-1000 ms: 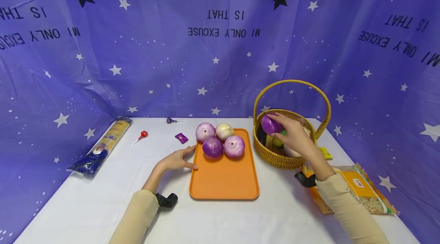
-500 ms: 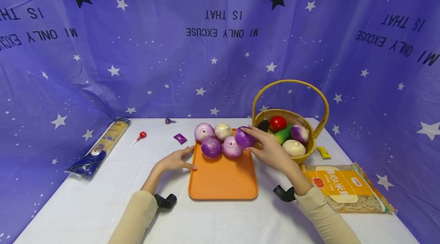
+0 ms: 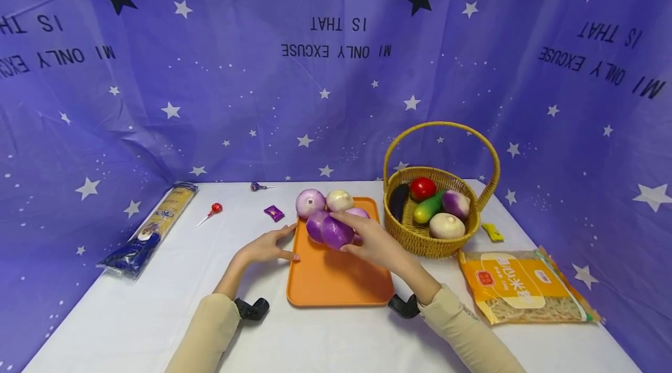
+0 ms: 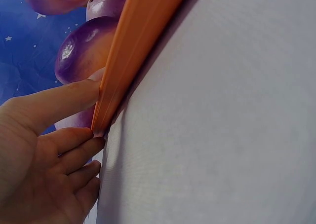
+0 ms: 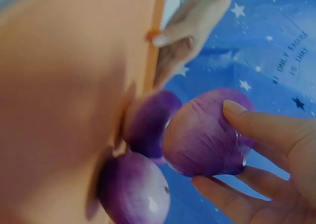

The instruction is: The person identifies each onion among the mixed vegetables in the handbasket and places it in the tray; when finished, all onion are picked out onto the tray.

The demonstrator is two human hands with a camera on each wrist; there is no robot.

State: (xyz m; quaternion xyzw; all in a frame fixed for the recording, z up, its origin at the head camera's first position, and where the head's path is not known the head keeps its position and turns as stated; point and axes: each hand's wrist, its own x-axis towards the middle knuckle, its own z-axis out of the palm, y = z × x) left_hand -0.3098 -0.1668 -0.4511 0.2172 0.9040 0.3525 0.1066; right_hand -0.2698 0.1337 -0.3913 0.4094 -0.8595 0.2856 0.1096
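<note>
The right hand [image 3: 378, 244] reaches in from the lower right with its palm turned leftward, thumb and fingers pinching a purple onion [image 3: 338, 235] by its sides; that onion is over the orange tray [image 3: 338, 285], raised off its surface and partly covering a darker onion [image 3: 315, 227] in the head view, though whether the two touch cannot be told; it looks nearly round, so no long axis stands out, and which way its ends point is unclear; the left hand [image 3: 266, 246] is spread wide at the tray's left edge, thumb tip on the rim, index finger farther along; the tray's sides run away from the person, with a wicker basket [image 3: 420, 243] just beside its right edge.
</note>
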